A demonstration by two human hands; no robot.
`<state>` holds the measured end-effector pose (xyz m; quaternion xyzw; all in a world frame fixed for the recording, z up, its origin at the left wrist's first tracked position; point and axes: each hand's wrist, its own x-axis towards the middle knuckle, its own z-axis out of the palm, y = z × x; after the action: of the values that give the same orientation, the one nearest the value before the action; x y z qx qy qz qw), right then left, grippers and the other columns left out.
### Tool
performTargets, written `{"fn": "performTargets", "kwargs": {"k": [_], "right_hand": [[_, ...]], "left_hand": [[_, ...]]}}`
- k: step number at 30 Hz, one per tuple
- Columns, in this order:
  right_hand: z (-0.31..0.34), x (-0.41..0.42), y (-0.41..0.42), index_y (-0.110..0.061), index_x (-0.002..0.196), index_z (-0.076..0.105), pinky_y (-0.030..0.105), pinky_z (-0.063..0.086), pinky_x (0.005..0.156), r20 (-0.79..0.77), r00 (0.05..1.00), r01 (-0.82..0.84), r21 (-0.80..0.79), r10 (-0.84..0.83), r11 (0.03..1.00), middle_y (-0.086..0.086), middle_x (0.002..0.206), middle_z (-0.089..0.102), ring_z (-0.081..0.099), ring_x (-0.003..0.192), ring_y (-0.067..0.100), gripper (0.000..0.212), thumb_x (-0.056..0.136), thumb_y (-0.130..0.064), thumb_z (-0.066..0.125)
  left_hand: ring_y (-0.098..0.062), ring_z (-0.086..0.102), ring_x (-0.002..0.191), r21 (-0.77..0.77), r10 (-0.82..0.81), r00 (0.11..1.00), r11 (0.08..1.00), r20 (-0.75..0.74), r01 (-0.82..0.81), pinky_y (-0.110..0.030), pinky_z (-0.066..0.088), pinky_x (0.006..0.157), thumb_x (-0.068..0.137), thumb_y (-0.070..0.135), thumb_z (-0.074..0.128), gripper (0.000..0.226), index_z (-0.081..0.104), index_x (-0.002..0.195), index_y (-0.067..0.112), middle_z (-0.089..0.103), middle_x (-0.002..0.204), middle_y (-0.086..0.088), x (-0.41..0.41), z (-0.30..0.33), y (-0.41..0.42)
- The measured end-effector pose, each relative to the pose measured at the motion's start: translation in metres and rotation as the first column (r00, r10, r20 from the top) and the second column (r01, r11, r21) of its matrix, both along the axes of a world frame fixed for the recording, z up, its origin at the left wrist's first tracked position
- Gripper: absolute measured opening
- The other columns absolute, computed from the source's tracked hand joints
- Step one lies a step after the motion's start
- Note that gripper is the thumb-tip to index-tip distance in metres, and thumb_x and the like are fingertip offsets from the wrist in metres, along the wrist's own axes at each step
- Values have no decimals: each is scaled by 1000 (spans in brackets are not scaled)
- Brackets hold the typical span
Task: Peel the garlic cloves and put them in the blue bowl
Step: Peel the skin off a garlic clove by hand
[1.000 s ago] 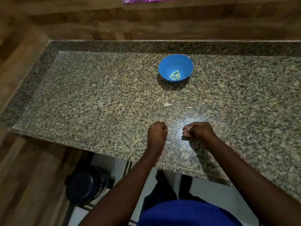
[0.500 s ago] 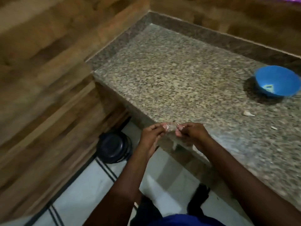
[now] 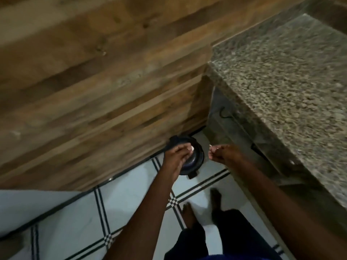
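Observation:
Both hands hang over the floor, left of the counter. My left hand [image 3: 175,154] pinches a pale garlic clove [image 3: 191,148] at its fingertips, right above a black round bin [image 3: 196,161]. My right hand [image 3: 224,152] is a short gap to the right, with a tiny white scrap of garlic skin [image 3: 210,146] pinched in its curled fingers. The two hands are apart. The blue bowl is out of view.
The speckled granite countertop [image 3: 291,81] fills the right side, its front edge close to my right forearm. A wood-panelled wall [image 3: 93,81] stands behind the bin. Below are white floor tiles with dark lines [image 3: 120,203] and my bare feet [image 3: 189,214].
The view has swung left and down from the counter to the floor. The hands moved off the counter edge to above the black bin and drew apart. The bowl left the view.

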<state>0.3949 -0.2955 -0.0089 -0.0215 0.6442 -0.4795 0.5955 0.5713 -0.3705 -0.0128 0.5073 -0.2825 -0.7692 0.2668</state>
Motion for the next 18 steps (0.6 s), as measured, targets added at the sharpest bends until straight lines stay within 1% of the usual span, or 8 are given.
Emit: {"fn": "performTargets", "kwargs": {"k": [3, 4, 6, 7, 10, 13, 16, 18], "right_hand": [[-19, 15, -31, 10, 118, 59, 23, 59, 67, -18, 996, -88, 79, 89, 993, 17, 94, 64, 67, 81, 22, 22, 97, 9, 50], [-23, 20, -40, 12, 121, 57, 25, 59, 73, -12, 994, -104, 97, 106, 990, 16, 95, 64, 67, 86, 23, 25, 97, 8, 50], [-31, 31, -57, 12, 119, 55, 30, 56, 84, 33, 993, -118, 132, 114, 984, 16, 91, 62, 63, 95, 26, 21, 99, 5, 50], [-37, 35, -65, 13, 121, 54, 30, 57, 82, 53, 993, -116, 139, 110, 984, 16, 89, 60, 61, 95, 28, 24, 100, 3, 50], [-67, 42, -88, 17, 126, 53, 29, 60, 68, 70, 992, -111, 175, 100, 978, 19, 88, 62, 63, 87, 29, 32, 99, 1, 54], [-109, 41, -104, 15, 126, 57, 29, 60, 62, 70, 994, -103, 232, 89, 967, 18, 91, 66, 67, 79, 25, 33, 97, -3, 57], [-144, 37, -115, 13, 115, 60, 38, 58, 65, 93, 995, -59, 302, 32, 952, 26, 97, 65, 65, 79, 32, 29, 100, -8, 46], [-174, 33, -123, 9, 117, 58, 41, 56, 65, 110, 994, -26, 340, -12, 940, 29, 100, 62, 61, 79, 35, 34, 101, -13, 37]], "left_hand": [[-17, 72, 88, 15, 50, 999, 999, 0, -50, -20, 58, 74, 91, -11, 61, 17, 70, 96, 3, 75, 91, -9, 25, -25, -23], [-18, 72, 88, 21, 64, 998, 998, 4, -64, -20, 58, 74, 91, -11, 61, 17, 71, 95, 2, 75, 91, -10, 31, -33, -29], [-19, 71, 89, 34, 81, 997, 996, 13, -81, -20, 58, 75, 91, -12, 60, 17, 70, 95, 1, 74, 94, -13, 41, -50, -40], [-19, 71, 89, 42, 84, 996, 995, 24, -85, -20, 58, 75, 91, -11, 60, 16, 70, 95, 1, 72, 97, -15, 44, -58, -46], [-20, 71, 89, 78, 105, 993, 991, 63, -110, -21, 59, 76, 90, -12, 62, 15, 71, 95, 0, 71, 101, -17, 52, -90, -59], [-24, 71, 92, 114, 100, 989, 987, 111, -112, -22, 59, 76, 88, -12, 65, 16, 73, 92, 1, 73, 99, -17, 53, -129, -70], [-26, 70, 92, 158, 84, 985, 981, 150, -108, -22, 60, 74, 86, -15, 65, 17, 73, 89, 0, 73, 96, -18, 48, -173, -79], [-27, 70, 91, 187, 90, 985, 975, 147, -117, -21, 60, 73, 87, -16, 63, 16, 72, 89, -2, 73, 93, -17, 42, -205, -84]]}}
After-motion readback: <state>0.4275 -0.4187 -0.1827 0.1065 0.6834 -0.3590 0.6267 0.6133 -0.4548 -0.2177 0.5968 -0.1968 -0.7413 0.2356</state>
